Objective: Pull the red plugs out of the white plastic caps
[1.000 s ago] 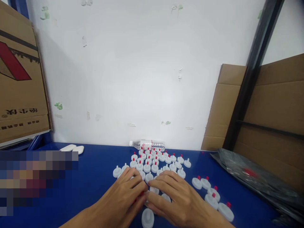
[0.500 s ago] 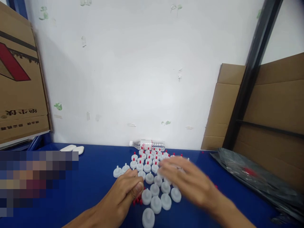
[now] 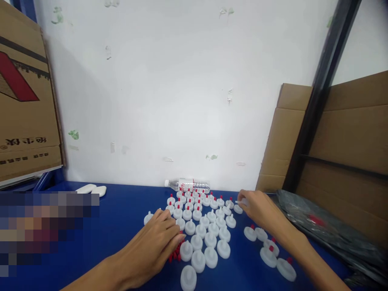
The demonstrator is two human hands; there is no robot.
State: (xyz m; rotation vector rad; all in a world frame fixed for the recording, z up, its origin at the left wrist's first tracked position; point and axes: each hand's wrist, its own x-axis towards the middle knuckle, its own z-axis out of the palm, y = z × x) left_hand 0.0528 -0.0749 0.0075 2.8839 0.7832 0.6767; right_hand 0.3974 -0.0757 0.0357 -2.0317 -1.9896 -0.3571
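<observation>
Several white plastic caps, some with red tips, stand in rows on the blue table. My left hand lies flat beside the near-left caps, fingers stretched out over a small heap of loose red tips. My right hand is reached out to the far right end of the rows, its fingers pinched on a white cap. A few more red-tipped caps sit under my right forearm.
A clear water bottle lies against the white wall. A printed cardboard box stands at the left, flat cardboard and a black post at the right. Dark plastic bags lie at the right edge. Two white pieces rest far left.
My right hand left the near caps and swept to the far right end of the rows, where it pinched a cap. My left hand stayed put and flattened a little.
</observation>
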